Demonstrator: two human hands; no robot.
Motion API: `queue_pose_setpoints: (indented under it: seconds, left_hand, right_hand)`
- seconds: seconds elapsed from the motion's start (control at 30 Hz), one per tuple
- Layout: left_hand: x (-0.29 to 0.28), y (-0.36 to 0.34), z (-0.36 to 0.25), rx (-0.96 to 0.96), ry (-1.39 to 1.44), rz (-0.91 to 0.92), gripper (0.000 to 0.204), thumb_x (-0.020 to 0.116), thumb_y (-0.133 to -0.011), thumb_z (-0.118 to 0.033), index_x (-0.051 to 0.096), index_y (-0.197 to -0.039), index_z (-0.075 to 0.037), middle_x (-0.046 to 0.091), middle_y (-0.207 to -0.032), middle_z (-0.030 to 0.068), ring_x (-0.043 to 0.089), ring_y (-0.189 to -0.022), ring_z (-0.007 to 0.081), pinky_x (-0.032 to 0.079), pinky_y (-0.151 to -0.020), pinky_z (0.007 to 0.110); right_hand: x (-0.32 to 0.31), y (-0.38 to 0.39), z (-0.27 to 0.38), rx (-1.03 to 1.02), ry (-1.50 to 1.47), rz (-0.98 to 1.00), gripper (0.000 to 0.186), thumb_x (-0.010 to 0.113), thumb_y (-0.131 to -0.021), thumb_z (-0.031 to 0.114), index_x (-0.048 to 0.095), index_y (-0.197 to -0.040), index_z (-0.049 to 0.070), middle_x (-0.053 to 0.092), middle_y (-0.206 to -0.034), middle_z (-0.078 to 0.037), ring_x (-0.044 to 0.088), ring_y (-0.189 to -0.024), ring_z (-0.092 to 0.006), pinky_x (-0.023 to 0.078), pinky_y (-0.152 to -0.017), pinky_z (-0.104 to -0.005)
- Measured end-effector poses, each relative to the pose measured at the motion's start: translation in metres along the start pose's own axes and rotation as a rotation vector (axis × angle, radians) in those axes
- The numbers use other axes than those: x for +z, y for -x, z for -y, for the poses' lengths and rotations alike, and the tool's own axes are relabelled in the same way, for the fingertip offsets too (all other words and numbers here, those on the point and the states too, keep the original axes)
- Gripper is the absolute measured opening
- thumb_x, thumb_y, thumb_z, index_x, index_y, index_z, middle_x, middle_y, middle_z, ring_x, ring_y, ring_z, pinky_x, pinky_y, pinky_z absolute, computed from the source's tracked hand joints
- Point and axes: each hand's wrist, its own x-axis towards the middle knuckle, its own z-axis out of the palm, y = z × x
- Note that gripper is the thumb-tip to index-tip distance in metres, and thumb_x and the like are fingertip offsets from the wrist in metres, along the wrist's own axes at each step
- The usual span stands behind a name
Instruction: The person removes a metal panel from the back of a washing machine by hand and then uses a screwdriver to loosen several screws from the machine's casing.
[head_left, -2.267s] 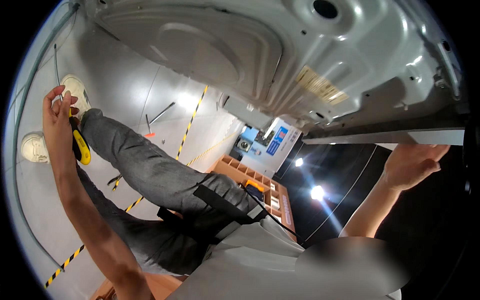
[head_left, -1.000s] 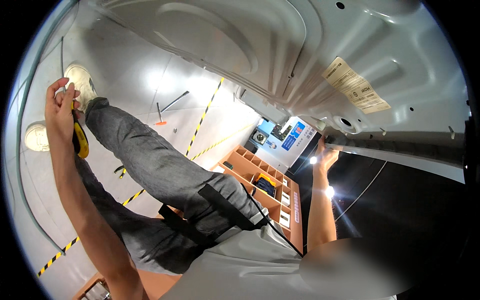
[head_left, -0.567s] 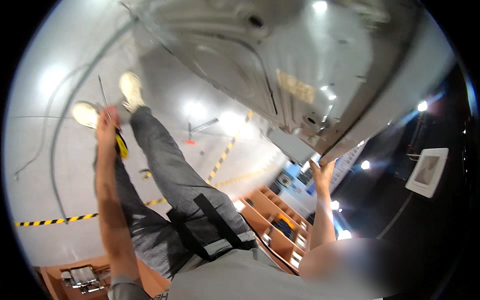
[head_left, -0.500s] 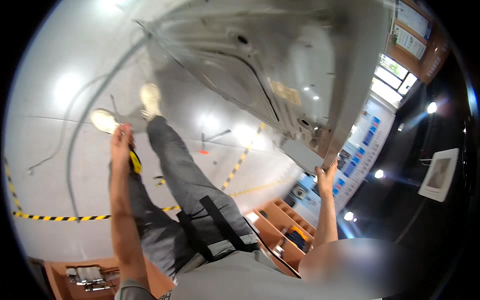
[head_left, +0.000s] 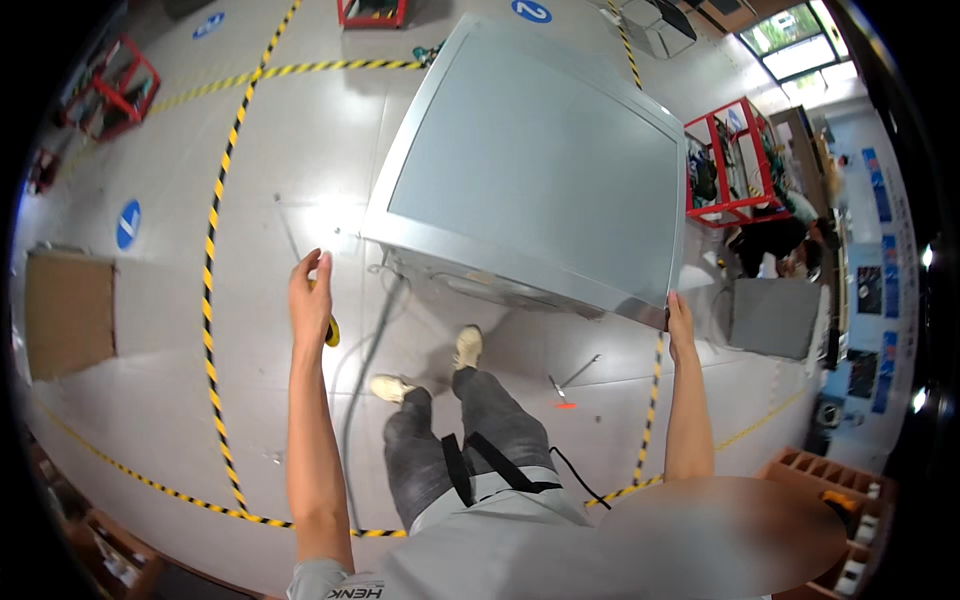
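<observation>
My left hand (head_left: 310,290) is closed around a long screwdriver (head_left: 331,333) with a yellow and black handle, its thin shaft slanting up-left over the floor. My right hand (head_left: 680,317) grips the lower right corner of a large pale grey metal appliance (head_left: 530,165), whose flat top panel faces me and whose open lower edge shows some metal structure. A grey hose (head_left: 370,350) runs from beside the appliance down past my feet. My left hand is apart from the appliance, just left of its lower left corner.
Red carts (head_left: 732,160) stand behind at right and far left. A co-worker (head_left: 770,245) crouches at right near a grey mat (head_left: 770,315). Cardboard (head_left: 70,310) lies at left. A T-handled tool (head_left: 563,402) lies near my feet. Yellow-black tape (head_left: 210,300) marks the floor. Wooden organisers (head_left: 830,480) are at lower right.
My view has swung up from the appliance's underside and my legs to its top and the surrounding room. My right hand has shifted along to its corner; my left still holds the screwdriver.
</observation>
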Motion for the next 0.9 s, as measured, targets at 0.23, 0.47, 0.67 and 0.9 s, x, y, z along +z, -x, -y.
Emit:
queue_pose_setpoints:
  seconds: [0.23, 0.47, 0.67, 0.9]
  left_hand:
    - [0.045, -0.054, -0.076, 0.163, -0.534, 0.16, 0.072, 0.057, -0.084, -0.06, 0.063, -0.108, 0.007, 0.066, -0.095, 0.0225, 0.063, -0.088, 0.036, 0.049, -0.08, 0.04]
    - [0.074, -0.057, -0.097, 0.132, -0.606, 0.202, 0.072, 0.059, -0.083, -0.06, 0.062, -0.091, 0.012, 0.064, -0.078, 0.0233, 0.062, -0.073, 0.0347, 0.048, -0.069, 0.04]
    - [0.076, -0.073, -0.094, 0.181, -0.731, 0.236, 0.07, 0.06, -0.083, -0.058, 0.063, -0.085, 0.011, 0.063, -0.074, 0.0236, 0.063, -0.071, 0.031, 0.048, -0.067, 0.039]
    - [0.07, -0.079, -0.084, 0.208, -0.807, 0.193, 0.067, 0.05, -0.09, -0.055, 0.061, -0.083, 0.011, 0.063, -0.078, 0.0299, 0.063, -0.079, 0.0424, 0.047, -0.07, 0.044]
  right_hand:
    - [0.005, -0.028, 0.028, 0.068, 0.087, 0.089, 0.061, 0.049, -0.096, 0.047, 0.045, -0.131, -0.003, 0.059, -0.111, -0.014, 0.054, -0.106, -0.0228, 0.041, -0.093, -0.0318]
    - [0.015, -0.025, 0.022, -0.195, -0.186, 0.126, 0.066, 0.054, -0.093, 0.048, 0.04, -0.136, -0.001, 0.059, -0.115, -0.018, 0.055, -0.107, -0.0238, 0.041, -0.094, -0.0332]
    - [0.014, -0.025, 0.033, -0.111, -0.032, 0.001, 0.065, 0.052, -0.095, 0.043, 0.036, -0.137, -0.004, 0.059, -0.119, -0.021, 0.057, -0.109, -0.0281, 0.042, -0.095, -0.0349]
    - [0.016, -0.027, 0.045, -0.055, -0.223, 0.119, 0.064, 0.05, -0.096, 0.039, 0.033, -0.14, -0.004, 0.055, -0.127, -0.021, 0.052, -0.118, -0.0288, 0.039, -0.099, -0.035]
